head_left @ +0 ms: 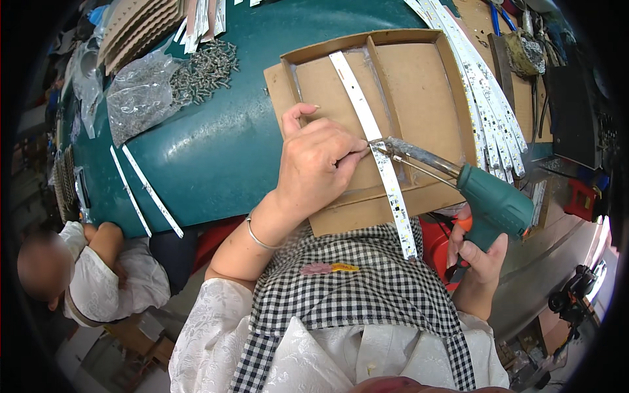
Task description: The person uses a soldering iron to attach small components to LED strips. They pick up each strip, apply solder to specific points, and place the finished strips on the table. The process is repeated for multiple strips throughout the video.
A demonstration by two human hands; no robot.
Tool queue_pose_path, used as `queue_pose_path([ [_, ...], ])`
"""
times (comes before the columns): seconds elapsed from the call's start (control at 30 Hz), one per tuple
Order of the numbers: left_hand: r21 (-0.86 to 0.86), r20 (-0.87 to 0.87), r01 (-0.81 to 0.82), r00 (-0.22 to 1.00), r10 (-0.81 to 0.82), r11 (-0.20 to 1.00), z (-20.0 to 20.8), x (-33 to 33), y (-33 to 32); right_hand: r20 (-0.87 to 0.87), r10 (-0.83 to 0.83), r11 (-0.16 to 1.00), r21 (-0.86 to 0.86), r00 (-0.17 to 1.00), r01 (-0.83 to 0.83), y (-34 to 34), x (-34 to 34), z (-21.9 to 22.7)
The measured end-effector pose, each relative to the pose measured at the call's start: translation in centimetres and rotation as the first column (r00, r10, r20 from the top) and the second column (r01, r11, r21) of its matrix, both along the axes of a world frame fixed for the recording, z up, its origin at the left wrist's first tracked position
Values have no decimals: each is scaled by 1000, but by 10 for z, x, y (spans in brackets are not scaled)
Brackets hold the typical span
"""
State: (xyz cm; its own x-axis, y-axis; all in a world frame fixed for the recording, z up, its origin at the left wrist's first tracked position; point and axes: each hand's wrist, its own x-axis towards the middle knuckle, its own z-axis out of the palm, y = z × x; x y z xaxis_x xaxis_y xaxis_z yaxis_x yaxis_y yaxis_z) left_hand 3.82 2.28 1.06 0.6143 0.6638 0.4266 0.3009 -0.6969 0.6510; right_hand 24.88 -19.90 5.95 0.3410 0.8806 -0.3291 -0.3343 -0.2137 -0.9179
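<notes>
A white LED strip board (391, 190) lies slantwise across a shallow cardboard tray (367, 195), its near end over my checked apron (347, 298). My left hand (314, 164) is closed in a pinch at the strip's left edge, about halfway along. Whatever is between those fingertips is too small or hidden to make out. My right hand (481, 262) is wrapped round the handle of a green soldering gun (495, 204). The gun's metal tip meets the strip right beside my left fingertips, and a thin rod runs under its barrel.
Several LED strips (481, 92) fan out right of the tray. A pile of small metal parts (206, 71) spills beside a plastic bag (141, 95) on the green table (209, 157). Two narrow strips (151, 190) lie at left. Another person (118, 275) sits at lower left.
</notes>
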Motion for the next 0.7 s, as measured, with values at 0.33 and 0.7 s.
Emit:
queue_pose_path([
  [0.33,-6,-52,16,999,-16,1000,1,-2,0,59,-22,1000,-7,998,22,7,-7,5],
  [0.7,-11,-45,20,999,-20,1000,1,-2,0,33,-66,998,2,997,66,7,-9,12],
])
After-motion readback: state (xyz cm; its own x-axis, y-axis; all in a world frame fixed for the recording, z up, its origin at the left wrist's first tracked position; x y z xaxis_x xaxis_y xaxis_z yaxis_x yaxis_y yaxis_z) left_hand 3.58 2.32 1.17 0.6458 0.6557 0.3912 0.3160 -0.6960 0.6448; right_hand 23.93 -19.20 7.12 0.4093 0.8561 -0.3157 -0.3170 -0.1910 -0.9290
